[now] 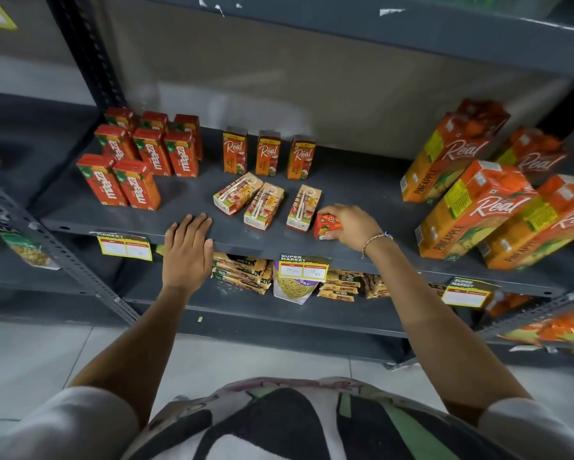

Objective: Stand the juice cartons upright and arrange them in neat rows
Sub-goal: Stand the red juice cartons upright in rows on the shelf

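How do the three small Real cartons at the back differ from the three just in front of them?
The back row of Real cartons stands upright, front labels facing out; the front three cartons lie flat with their straw sides up. The back row is evenly lined up; the front three sit at skewed angles. Both groups look the same size and rest on the same shelf, untouched by either hand.

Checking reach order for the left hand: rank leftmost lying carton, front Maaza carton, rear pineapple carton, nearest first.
1. Leftmost lying carton, just behind and right of the left hand.
2. Front Maaza carton, behind, to its left.
3. Rear pineapple carton, far right.
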A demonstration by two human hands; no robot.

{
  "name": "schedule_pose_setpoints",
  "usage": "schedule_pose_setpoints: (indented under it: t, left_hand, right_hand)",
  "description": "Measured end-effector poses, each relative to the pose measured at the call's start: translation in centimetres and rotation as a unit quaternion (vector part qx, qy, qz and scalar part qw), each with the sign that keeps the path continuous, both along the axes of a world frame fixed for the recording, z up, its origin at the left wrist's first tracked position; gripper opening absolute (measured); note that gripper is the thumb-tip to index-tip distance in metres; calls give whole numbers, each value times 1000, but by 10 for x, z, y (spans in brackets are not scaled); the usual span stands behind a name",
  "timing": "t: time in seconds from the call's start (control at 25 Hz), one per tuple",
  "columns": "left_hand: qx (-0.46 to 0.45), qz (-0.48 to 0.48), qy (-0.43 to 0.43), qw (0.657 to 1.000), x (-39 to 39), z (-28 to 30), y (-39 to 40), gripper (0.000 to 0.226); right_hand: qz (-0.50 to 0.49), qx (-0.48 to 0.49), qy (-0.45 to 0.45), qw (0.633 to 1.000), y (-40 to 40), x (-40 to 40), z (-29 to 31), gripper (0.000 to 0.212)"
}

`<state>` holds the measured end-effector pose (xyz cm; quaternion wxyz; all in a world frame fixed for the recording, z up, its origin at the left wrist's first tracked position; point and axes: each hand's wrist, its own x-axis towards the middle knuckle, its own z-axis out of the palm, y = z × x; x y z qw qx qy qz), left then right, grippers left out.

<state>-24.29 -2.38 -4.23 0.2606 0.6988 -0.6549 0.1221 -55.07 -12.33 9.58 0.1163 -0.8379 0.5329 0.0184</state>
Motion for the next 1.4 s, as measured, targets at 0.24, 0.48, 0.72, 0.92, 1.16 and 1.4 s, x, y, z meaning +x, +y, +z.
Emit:
schedule_pose_setpoints:
  t: [0.24, 0.48, 0.72, 0.92, 1.16, 1.4]
  left_hand:
    - [14, -8, -4, 1000, 5, 5, 1, 48]
    - [41, -51, -9, 998, 25, 6, 11, 50]
    - [62, -52, 23, 997, 111, 0, 48, 53]
    - [59, -18, 35, 997, 188, 4, 60, 52]
    - [67, -26, 20, 997, 246, 9, 37, 61]
    - [40, -52, 7, 998, 251, 3, 28, 56]
  right_hand:
    - [-39, 21, -81, 996, -3, 2, 19, 55]
    - [-38, 67, -265, 961, 8, 51, 57, 58]
    - [-64, 156, -478, 862, 27, 160, 30, 50]
    - [-124, 177, -573, 791, 20, 239, 3, 48]
    - [-141, 154, -596, 776, 11, 274, -18, 52]
    - [-148, 165, -613, 759, 16, 277, -28, 38]
